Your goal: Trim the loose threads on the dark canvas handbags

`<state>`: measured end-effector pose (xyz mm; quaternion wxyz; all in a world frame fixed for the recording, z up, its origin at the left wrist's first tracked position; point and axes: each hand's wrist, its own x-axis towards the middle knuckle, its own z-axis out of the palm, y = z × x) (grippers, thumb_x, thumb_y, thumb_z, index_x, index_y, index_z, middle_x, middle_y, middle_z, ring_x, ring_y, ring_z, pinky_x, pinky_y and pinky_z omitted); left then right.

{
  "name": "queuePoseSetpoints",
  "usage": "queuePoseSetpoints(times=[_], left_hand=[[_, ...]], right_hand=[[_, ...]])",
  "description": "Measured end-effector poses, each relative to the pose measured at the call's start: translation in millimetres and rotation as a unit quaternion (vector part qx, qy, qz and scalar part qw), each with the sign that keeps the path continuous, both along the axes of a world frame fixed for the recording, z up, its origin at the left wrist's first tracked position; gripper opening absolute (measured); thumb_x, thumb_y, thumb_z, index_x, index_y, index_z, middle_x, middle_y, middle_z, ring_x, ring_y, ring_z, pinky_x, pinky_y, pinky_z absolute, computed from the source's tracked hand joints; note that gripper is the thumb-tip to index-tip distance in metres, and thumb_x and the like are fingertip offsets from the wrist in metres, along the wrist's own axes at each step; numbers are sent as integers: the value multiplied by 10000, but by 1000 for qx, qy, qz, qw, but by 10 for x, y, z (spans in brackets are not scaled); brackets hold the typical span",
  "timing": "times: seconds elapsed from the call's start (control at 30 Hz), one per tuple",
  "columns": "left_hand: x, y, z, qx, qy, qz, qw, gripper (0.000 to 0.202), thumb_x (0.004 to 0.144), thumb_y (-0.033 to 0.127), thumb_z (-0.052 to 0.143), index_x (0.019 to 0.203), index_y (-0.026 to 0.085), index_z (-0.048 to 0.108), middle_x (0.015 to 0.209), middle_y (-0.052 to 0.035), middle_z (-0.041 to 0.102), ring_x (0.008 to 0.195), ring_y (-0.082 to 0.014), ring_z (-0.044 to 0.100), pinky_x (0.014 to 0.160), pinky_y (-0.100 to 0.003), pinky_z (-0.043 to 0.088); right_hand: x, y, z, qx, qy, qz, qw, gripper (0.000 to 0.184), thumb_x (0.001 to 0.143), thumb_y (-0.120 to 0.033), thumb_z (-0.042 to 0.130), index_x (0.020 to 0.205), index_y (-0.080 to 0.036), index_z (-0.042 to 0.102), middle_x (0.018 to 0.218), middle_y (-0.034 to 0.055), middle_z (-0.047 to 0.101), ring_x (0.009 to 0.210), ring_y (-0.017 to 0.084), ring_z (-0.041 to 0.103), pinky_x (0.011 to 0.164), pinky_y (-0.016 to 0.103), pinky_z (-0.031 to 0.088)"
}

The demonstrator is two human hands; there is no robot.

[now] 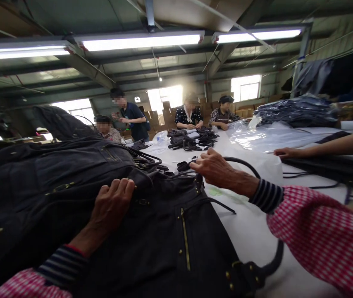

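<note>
A black fabric bag [160, 244] with a brass zipper [185, 240] and metal rivets lies flat in front of me. My left hand [114, 203] is closed, its fingers curled over the bag's upper edge beside a pile of similar black bags [61, 178]. At the bag's far right corner, my right hand [215, 167] is closed around the base of the black handle [246, 163]. That handle arcs to the right and passes behind my right forearm. A loose thin strap [220, 203] sticks out over the table below my right hand.
Across the white table [241, 231] lies a heap of black straps [192, 138]. Clear plastic sheeting [254, 136] and wrapped dark goods [297, 111] are at the right. A co-worker's arm [328, 145] reaches in there over another black piece. Several people work behind.
</note>
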<state>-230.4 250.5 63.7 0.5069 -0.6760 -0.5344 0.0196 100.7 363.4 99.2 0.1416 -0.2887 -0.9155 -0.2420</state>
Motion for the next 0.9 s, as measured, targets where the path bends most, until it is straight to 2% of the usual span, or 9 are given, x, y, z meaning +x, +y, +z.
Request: queuePoseSetpoints(times=[0.13,0.23,0.37,0.47,0.53,0.6,0.7,0.77,0.9], left_hand=[[65,-12,47,-17,-7,16,1000,252,1001,102,395,1021,122,646,912,-110,617,856,-294,542,683,-403,348],[58,6,35,-34,-24,34,999,270,1005,112,376,1021,125,646,926,-121,631,868,-302,553,690,-409,361],[57,-6,18,-30,-91,24,995,293,990,142,420,1213,111,608,1160,-174,656,1018,-340,569,745,-435,401],[281,-99,3,-15,-170,-63,983,413,973,157,475,1385,143,504,1422,-190,549,1292,-365,473,948,-502,395],[561,-156,-56,-75,-225,-130,963,375,968,141,474,1334,178,550,1380,-167,587,1322,-340,473,1035,-506,358],[884,-157,-177,-207,-311,-166,913,301,944,154,517,1220,214,624,1244,-126,655,1213,-306,562,1005,-454,398],[1293,-25,-427,-367,-507,-148,766,387,801,241,713,1181,248,645,1158,-87,666,1068,-290,622,903,-385,463],[1441,101,-561,-392,-596,-129,689,543,670,257,799,1188,249,639,1081,-70,665,983,-280,627,832,-353,477],[1338,223,-570,-367,-677,-134,624,328,616,266,759,915,192,647,821,-21,618,757,-204,581,662,-284,440]], right_hand=[[41,-93,457,25,31,-83,996,266,829,-32,532,1040,-137,654,962,135,708,903,271,621,802,385,370],[36,-267,735,-195,21,-66,978,330,763,-42,598,1070,-139,667,938,90,707,751,205,635,663,294,420],[-132,-590,814,-482,56,110,867,476,778,-59,601,1236,-189,600,1012,27,680,627,108,637,528,198,465],[-313,-700,700,-586,177,217,761,336,805,-123,631,1140,-153,633,879,17,665,687,131,668,513,182,490],[-398,-688,624,-624,252,265,690,269,818,-195,677,1080,-142,657,833,16,665,722,143,664,534,187,511],[-448,-656,588,-628,313,277,657,277,826,-265,711,1073,-146,669,848,25,679,761,152,660,549,191,521],[-515,-642,581,-597,351,253,676,354,844,-333,730,1129,-133,666,879,49,687,839,181,662,544,189,509],[-576,-655,554,-573,334,244,707,437,861,-384,728,1207,-129,648,940,63,675,850,187,647,548,201,511],[-642,-662,383,-527,296,251,756,708,838,-463,770,1437,-199,500,1170,83,621,887,188,615,665,274,544]])
